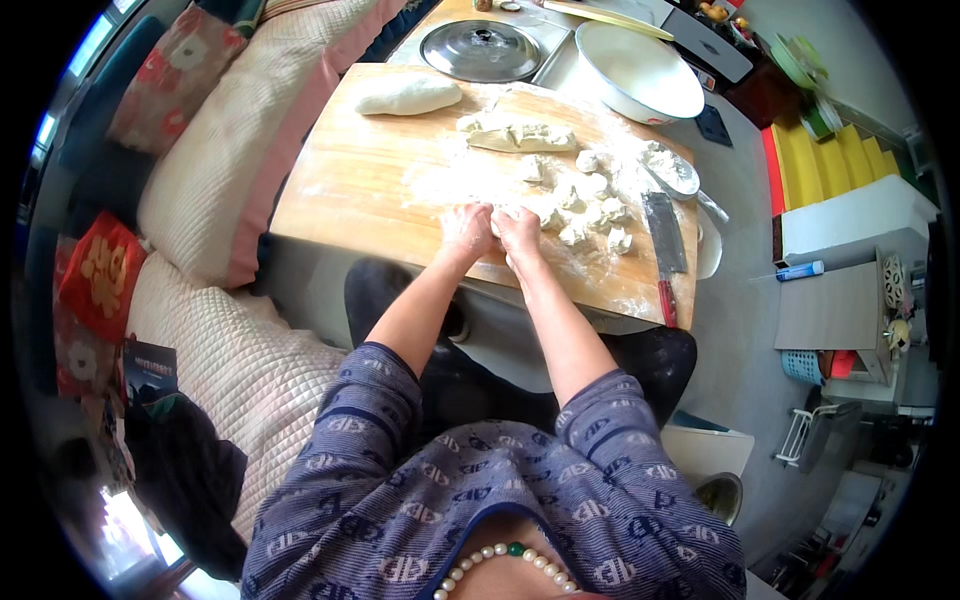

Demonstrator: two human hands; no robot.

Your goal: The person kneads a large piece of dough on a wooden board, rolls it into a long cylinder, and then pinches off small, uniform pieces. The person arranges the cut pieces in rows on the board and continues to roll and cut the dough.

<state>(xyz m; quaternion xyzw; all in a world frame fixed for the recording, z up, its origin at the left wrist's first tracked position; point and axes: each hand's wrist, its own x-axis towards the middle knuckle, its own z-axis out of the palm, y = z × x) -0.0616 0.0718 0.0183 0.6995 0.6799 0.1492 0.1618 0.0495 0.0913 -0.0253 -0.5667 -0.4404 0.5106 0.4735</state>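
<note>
My left hand (466, 227) and my right hand (517, 231) meet over the near part of a floured wooden board (337, 180). Between them is a small piece of dough (496, 223), mostly hidden by the fingers. Several cut dough lumps (596, 216) lie just right of my right hand. Beyond them rests a rough dough log (517, 135), and a smooth, thicker dough roll (409, 96) lies at the far left of the board. A cleaver (663, 232) with a red handle lies at the board's right side, beside a scoop of flour (671, 169).
Behind the board stand a large white enamel basin (637, 71) and a round metal lid with a glossy top (481, 51). A quilted sofa (217, 142) is at the left. On the right, a small cabinet (829, 304) stands on the floor. My knees are under the board's near edge.
</note>
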